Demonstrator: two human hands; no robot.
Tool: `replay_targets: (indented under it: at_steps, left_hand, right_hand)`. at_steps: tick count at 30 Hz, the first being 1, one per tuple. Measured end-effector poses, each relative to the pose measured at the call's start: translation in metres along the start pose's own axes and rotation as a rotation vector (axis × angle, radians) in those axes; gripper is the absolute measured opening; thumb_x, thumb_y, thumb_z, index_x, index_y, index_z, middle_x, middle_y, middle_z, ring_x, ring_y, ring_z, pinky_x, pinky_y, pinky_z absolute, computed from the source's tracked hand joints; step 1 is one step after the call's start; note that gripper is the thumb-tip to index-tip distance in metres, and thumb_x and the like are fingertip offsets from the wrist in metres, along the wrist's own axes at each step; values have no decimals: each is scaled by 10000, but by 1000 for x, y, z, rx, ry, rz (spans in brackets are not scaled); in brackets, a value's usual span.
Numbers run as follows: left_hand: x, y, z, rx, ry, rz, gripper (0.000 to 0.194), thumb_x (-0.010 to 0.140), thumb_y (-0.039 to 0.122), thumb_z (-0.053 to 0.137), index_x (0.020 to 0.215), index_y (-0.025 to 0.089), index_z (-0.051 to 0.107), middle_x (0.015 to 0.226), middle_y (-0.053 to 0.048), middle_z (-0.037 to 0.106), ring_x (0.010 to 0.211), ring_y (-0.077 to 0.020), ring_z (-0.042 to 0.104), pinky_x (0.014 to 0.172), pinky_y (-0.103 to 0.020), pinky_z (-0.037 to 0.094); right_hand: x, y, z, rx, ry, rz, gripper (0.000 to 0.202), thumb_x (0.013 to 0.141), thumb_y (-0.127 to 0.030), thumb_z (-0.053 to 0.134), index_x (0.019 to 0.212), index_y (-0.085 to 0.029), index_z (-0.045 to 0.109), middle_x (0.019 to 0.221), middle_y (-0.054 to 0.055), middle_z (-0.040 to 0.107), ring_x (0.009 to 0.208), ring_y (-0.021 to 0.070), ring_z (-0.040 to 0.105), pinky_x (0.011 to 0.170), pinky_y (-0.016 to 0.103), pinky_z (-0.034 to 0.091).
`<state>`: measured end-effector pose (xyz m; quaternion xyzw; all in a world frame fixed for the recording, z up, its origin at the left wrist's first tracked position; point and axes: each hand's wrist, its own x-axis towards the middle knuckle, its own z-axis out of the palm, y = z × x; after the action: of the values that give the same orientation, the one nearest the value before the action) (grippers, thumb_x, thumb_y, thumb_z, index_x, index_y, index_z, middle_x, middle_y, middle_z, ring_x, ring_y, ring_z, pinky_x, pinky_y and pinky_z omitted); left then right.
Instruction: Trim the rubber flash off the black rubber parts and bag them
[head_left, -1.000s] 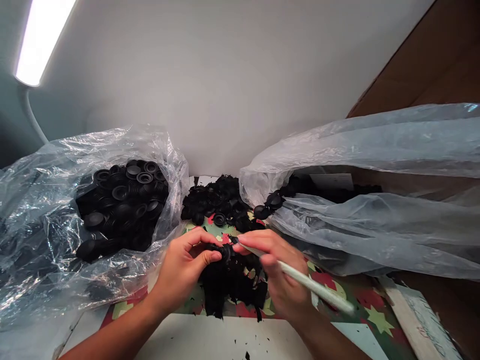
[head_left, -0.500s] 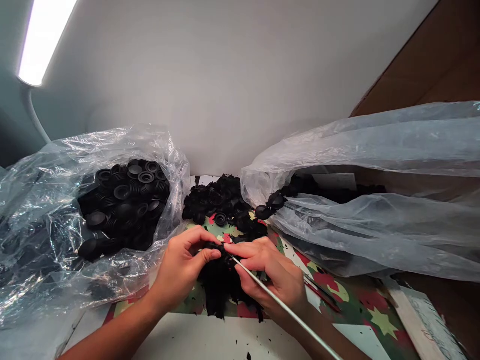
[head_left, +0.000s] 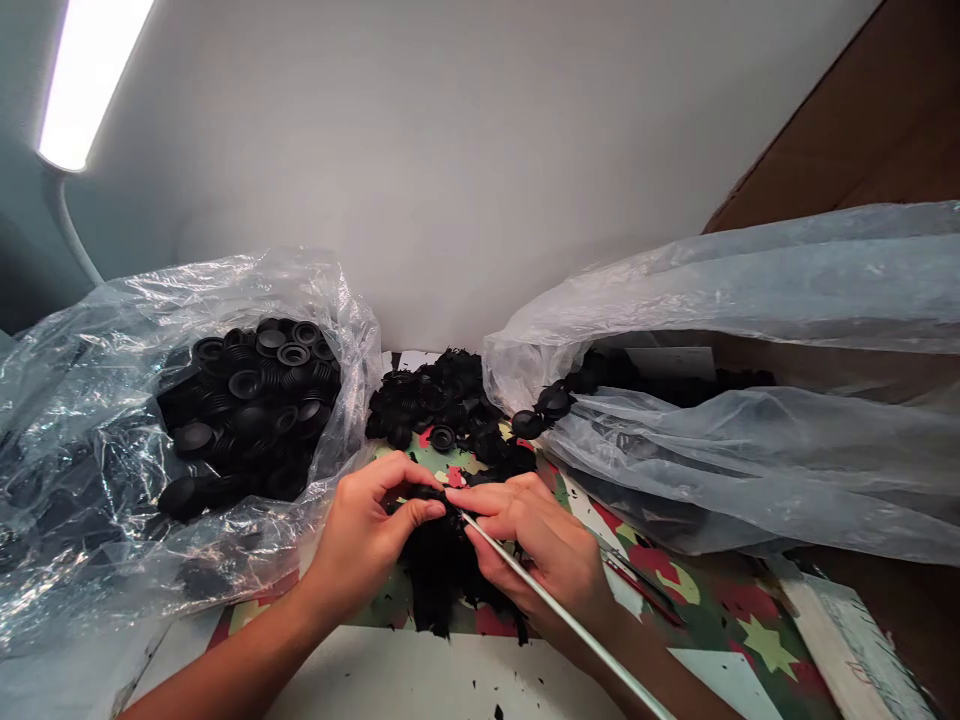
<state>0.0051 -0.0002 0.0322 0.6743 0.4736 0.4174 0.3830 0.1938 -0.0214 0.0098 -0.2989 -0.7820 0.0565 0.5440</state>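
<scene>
Nearest, a slender, straight, pale rod-like tool slants from the right hand's fingertips down towards its wrist, its rear end cut off by the lower edge. The right hand is curled closely around it. The left hand pinches a small, dark black rubbery piece between thumb and forefinger, just left of the right fingertips; its long axis seems to run crosswise, towards the right hand. Fingers cover much of it, and the tool's tip is hard to make out. Matted black scraps lie beneath both hands; beyond, heaped round black ridged caps.
</scene>
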Motion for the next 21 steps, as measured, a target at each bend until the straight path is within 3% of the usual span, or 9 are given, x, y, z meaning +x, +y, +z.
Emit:
replay_targets:
  at_steps: [7, 13, 21]
  left_hand:
    - [0, -1, 0, 22, 6, 13, 65, 786, 254, 717, 772, 203, 755, 773, -19, 739, 747, -193, 661, 682, -282, 456]
    - [-1, -5, -1, 11, -1, 19, 69, 804, 267, 719, 798, 206, 753, 779, -17, 726, 748, -189, 653, 690, -283, 457]
    - [0, -4, 0, 9, -3, 5, 69, 792, 266, 725, 788, 204, 755, 792, -26, 737, 788, -205, 667, 704, -287, 460]
  right_hand:
    - [0, -2, 3, -50, 8, -30, 190, 928, -48, 539, 864, -216, 600, 991, 71, 797, 870, 183, 752, 757, 327, 536]
    - [-6, -3, -1, 136, 9, 232, 153, 918, -108, 607, 843, -241, 617, 1035, 36, 795, 856, 188, 724, 759, 336, 556]
    - [-4, -3, -2, 143, -10, 193, 153, 915, -100, 608, 837, -231, 613, 1039, 42, 797, 888, 199, 740, 789, 355, 543]
